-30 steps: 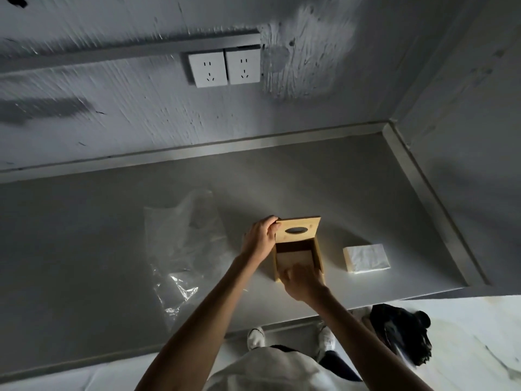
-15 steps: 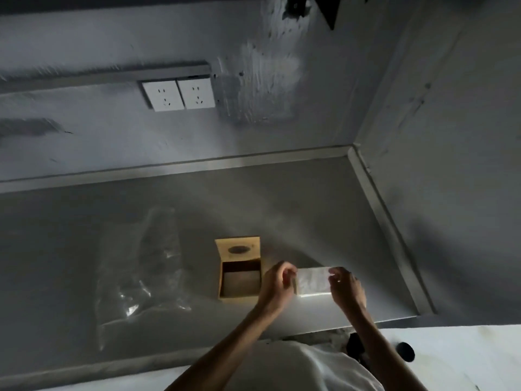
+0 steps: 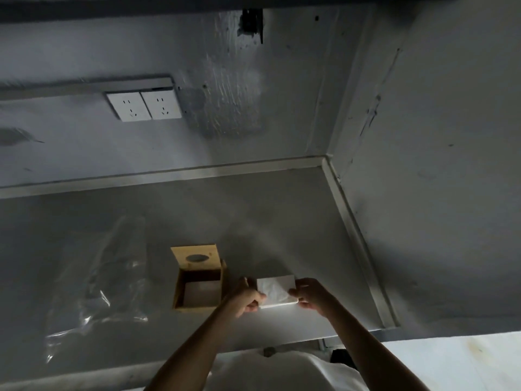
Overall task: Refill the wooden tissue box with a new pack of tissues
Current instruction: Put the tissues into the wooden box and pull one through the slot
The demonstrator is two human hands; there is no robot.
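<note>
Both hands have left the wooden box and now grip the tissue pack just right of it; left hand and right hand curl fingers around opposite ends. Keep it level; lower it squarely into the open box, lid standing up.

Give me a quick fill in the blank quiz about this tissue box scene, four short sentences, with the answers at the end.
1. The lid of the wooden tissue box stands ____.
2. The left hand and right hand grip the tissue stack, which is to the ____ of the box.
3. The clear plastic wrapper lies on the box's ____ side.
4. The wall carries ____ white sockets.

Answers: open; right; left; two.
</note>
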